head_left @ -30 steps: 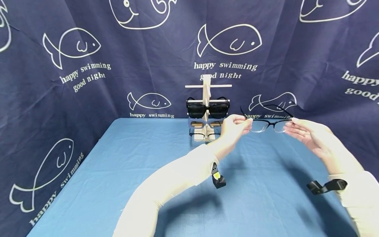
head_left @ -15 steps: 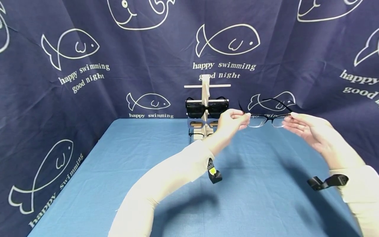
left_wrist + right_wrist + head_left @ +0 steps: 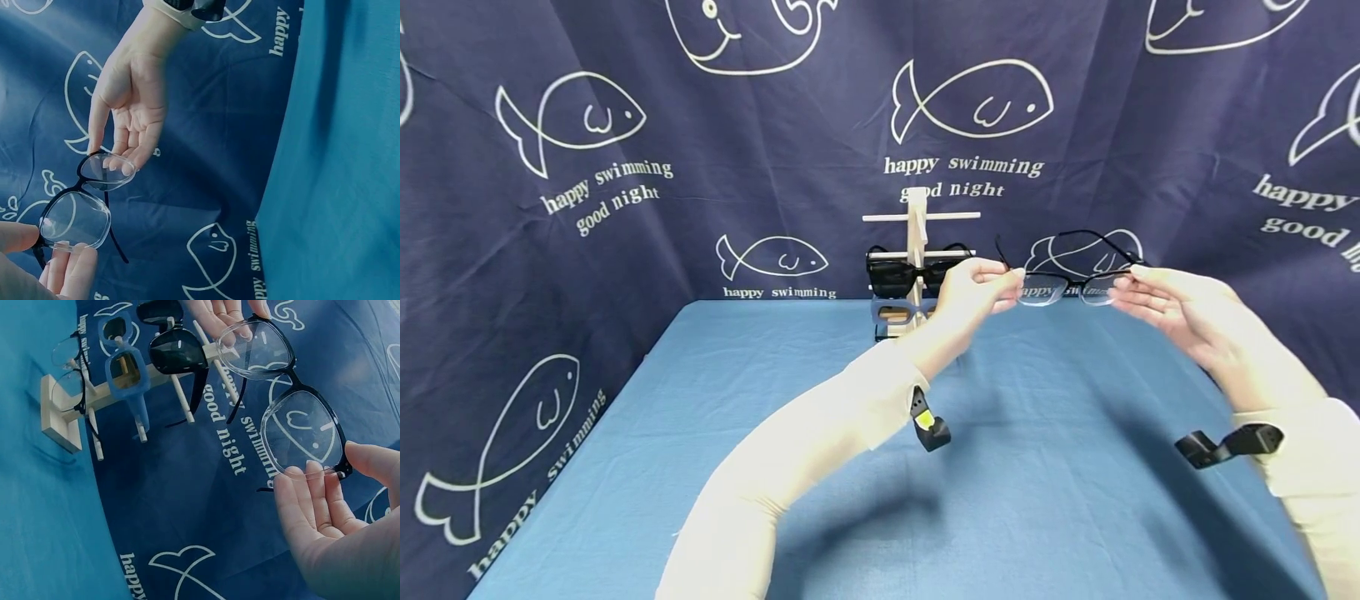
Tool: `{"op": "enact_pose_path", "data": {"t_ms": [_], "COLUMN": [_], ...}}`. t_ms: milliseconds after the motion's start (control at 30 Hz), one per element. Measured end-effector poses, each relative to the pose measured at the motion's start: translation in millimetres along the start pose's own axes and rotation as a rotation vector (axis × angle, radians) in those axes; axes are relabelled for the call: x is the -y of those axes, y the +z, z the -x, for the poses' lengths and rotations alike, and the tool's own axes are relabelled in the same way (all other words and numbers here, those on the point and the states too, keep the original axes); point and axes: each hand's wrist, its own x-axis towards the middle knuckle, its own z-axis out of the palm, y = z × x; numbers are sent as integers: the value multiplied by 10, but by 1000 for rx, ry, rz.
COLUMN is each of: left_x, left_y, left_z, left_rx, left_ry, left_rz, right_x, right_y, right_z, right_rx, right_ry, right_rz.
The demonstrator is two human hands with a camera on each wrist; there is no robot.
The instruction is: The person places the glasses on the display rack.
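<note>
A pair of eyeglasses point(image 3: 1077, 284) with a black upper rim and clear lower rims hangs in the air, its temples unfolded and pointing away from me. My left hand point(image 3: 973, 292) pinches its left corner between thumb and fingers. At the right corner, my right hand point(image 3: 1195, 317) grips it the same way, the thumb on the front and fingertips behind the lens in the right wrist view. Left of the glasses stands a wooden eyewear rack point(image 3: 916, 221). It carries black sunglasses point(image 3: 891, 279), blue-framed glasses point(image 3: 128, 372) with brown lenses, and thin-rimmed glasses point(image 3: 81, 394) lowest.
The rack's top crossbar point(image 3: 951, 216) is bare. A blue cloth point(image 3: 760, 375) covers the table, and a navy curtain point(image 3: 820, 167) with white fish drawings hangs right behind the rack. My left forearm crosses in front of the rack's base.
Both hands have lifted the eyeglasses higher, still level between them. My left hand now covers part of the black sunglasses and more of the lower rack.
</note>
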Motion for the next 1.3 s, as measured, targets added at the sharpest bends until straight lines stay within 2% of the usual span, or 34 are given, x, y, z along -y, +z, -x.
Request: {"op": "enact_pose_path", "data": {"t_ms": [200,467,733,1000,1300], "left_x": [-97,-216,-385,-544,-652], "left_y": [-54,-133,-218,-305,-458], "left_z": [-39,-56,-94,-120,-128], "left_rx": [23,54,24,10,-42], "left_ry": [3,42,55,62,81], "left_rz": [-15,-13,-41,-68,-59], "right_x": [55,121,135,152,104], "right_y": [132,264,440,607,787], "right_z": [-26,-108,-219,-393,-535], "right_rx": [-75,-63,-75,-134,-122], "right_ry": [-32,-29,-27,3,6], "right_rz": [81,90,54,-19,27]}}
